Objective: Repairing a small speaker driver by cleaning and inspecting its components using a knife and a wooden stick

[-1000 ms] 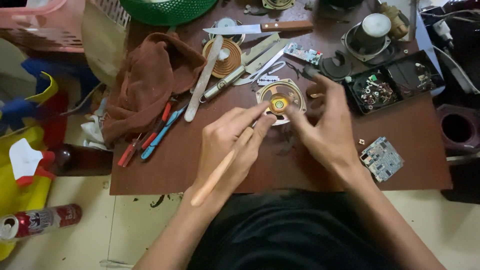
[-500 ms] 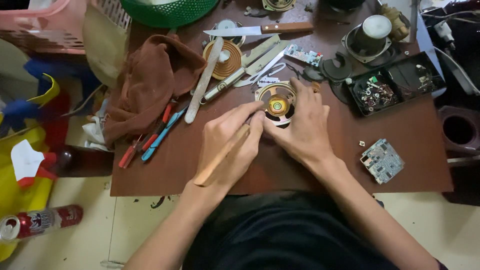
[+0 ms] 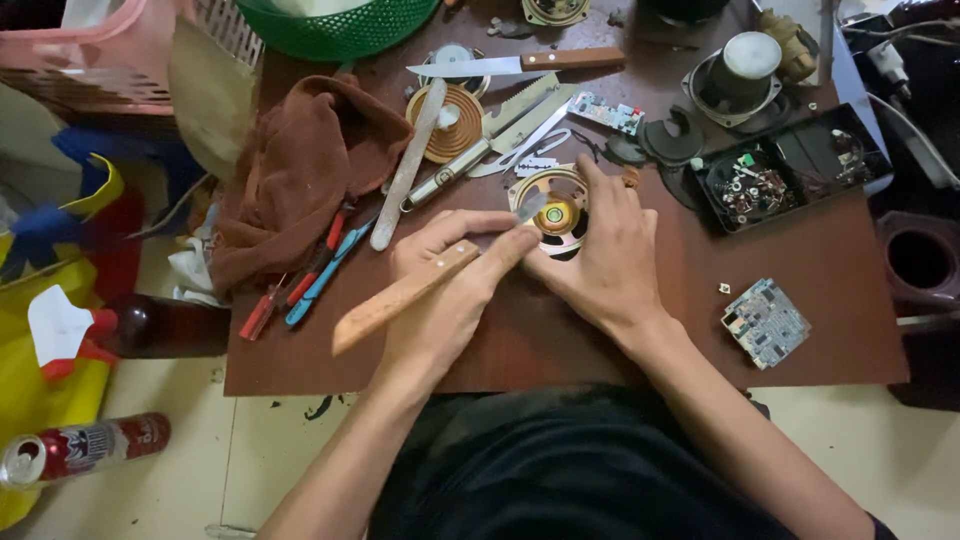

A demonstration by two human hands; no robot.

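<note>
Gripping a wooden-handled knife (image 3: 420, 285), left hand (image 3: 445, 290) curled shut around the handle, forefinger laid along the blade to steer its tip into the small round speaker (image 3: 555, 212). Right hand (image 3: 600, 255) spread flat, pinning that speaker to the table (image 3: 830, 250). At nine o'clock, a brown cloth (image 3: 300, 170); at four o'clock, a circuit board (image 3: 765, 322).

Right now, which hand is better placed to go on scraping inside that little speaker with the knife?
Left. The left hand already grips the wooden-handled knife, its blade tip at the round speaker. The right hand lies flat over the speaker's rim, steadying it on the table.
</note>
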